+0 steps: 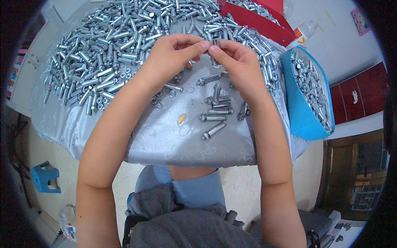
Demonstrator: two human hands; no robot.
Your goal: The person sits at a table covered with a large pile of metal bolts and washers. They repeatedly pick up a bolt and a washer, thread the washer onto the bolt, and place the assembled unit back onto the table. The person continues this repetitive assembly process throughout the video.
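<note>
My left hand (173,53) and my right hand (235,60) meet fingertip to fingertip above a table draped in a silver-grey cloth (182,144). Both pinch a small metal part between them; it is mostly hidden by the fingers, and a short piece of a bolt shows under my right fingers. Below the hands lie several assembled silver expansion bolts (217,109). Loose nuts and washers (159,101) sit under my left wrist. A big heap of silver bolt sleeves (107,49) covers the far left of the table.
A blue bin (304,107) filled with bolts stands at the table's right edge. A red tray (256,18) with more bolts is at the back right, a white bottle (304,33) beside it. A blue stool (43,177) stands on the floor at lower left.
</note>
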